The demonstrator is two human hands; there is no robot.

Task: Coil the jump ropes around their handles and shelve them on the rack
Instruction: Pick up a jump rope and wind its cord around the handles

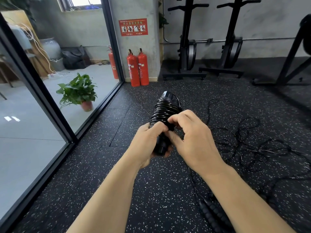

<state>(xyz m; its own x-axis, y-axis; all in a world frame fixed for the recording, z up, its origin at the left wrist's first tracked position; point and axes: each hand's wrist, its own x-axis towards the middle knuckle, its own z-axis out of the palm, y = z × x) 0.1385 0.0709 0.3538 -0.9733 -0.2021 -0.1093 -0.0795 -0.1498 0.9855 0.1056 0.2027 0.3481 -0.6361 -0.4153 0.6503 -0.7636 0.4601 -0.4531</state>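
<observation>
floor handles (212, 214): ribbed black pair lying low right on the speckled floor (117, 165), not yet wound.
left hand (148, 140): wrapped round the lower end of the handles (161, 147), holding the bundle tilted away from the body. a firm grip here should stop the turns sliding.
right hand (193, 137): fingers (175, 118) curled in, pinching the coiled jump rope (165, 110) at its lowest turns. probably the tail, though the end itself is hidden.
coil: in the air between both hands, wound tight up the handles, and it looks nearly finished.
tip: tuck the tail under a snug turn and hold tension until it bites.
loose ropes (252, 140): tangled on the floor to the right, well apart from the hands.
rack: cannot be picked out for certain in this view.
</observation>
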